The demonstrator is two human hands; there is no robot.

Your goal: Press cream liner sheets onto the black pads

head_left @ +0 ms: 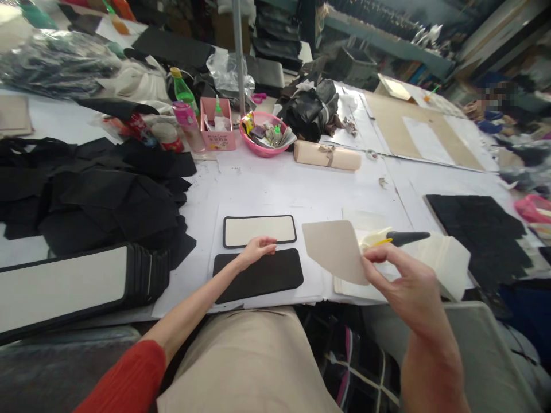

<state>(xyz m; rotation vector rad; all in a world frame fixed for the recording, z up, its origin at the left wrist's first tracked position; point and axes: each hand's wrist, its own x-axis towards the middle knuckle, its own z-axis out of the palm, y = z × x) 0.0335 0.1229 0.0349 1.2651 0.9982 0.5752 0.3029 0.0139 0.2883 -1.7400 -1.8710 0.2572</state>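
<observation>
My right hand [407, 278] pinches a thin beige sheet [333, 248] by its right edge, between thumb and forefinger. The sheet is tilted and held up over the table. My left hand [258, 250] hovers low over a black rounded rectangular panel [258, 276], its fingers loosely bent and apart, with nothing visible in them. Just beyond that panel lies a similar panel with a cream face and black border [258, 230]. Behind my right hand is a white stack of sheets [441, 258] with a dark-handled tool [408, 236] on it, partly hidden.
Black fabric pieces [116, 195] heap up at the left, behind a stack of cream-faced panels [64, 281]. Farther back stand a pink basket [262, 150], a pink box [218, 139] and a beige roll [327, 156]. More black pieces [477, 235] lie at the right.
</observation>
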